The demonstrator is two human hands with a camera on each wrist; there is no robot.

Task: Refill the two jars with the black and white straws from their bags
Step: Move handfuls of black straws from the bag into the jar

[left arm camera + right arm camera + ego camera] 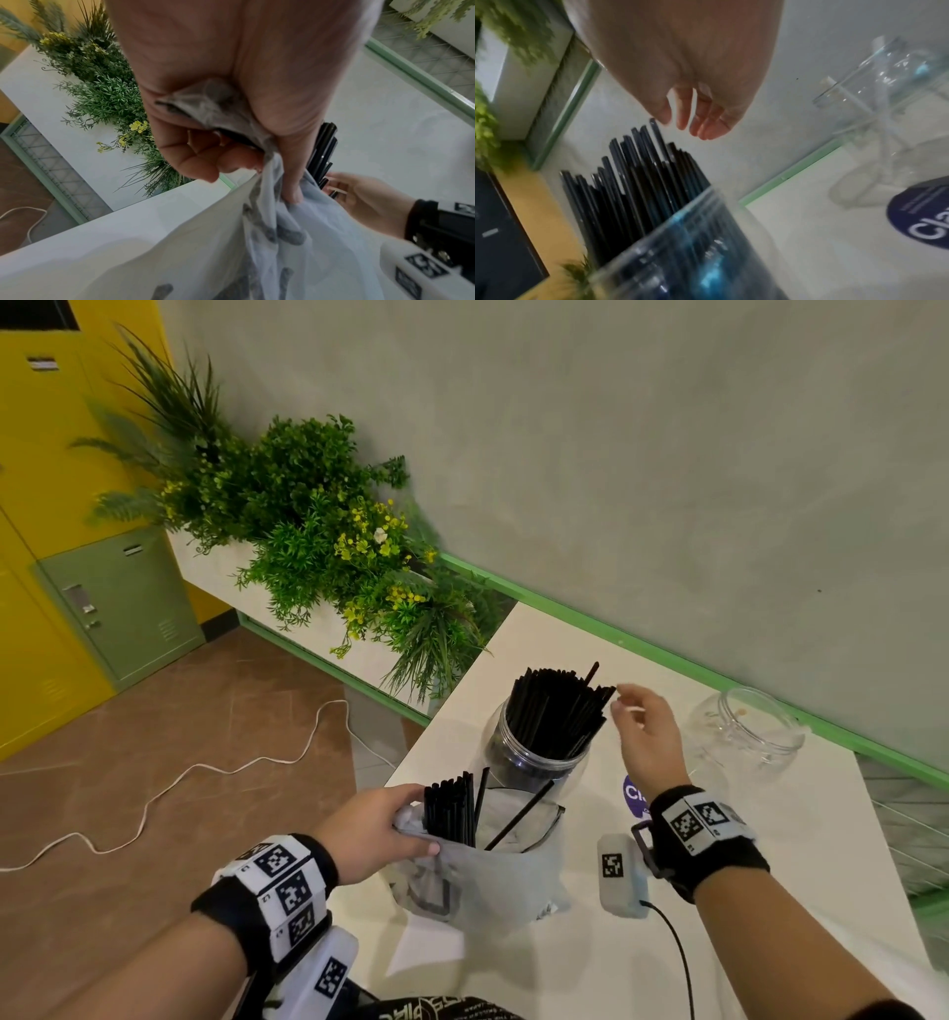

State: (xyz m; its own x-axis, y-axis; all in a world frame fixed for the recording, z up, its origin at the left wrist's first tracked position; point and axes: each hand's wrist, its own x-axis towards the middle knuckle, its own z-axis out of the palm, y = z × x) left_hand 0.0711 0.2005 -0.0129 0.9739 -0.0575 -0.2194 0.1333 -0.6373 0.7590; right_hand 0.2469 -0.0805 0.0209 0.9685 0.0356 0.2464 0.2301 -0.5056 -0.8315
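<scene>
L hand (pixel 377 829) grips bag rim (pixel 539 834); black straws (pixel 452 809) inside, rest in near jar (pixel 534 752). R hand (pixel 648 737) relaxed, empty, beside jar. Risk: loose straws tip bag/jar over.

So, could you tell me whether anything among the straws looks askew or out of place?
Mostly tidy. One black straw pokes above the bundle in the jar, and two loose straws lean slanted in the bag that the left hand grips. The right hand hovers open. Nothing is spilled.
</scene>
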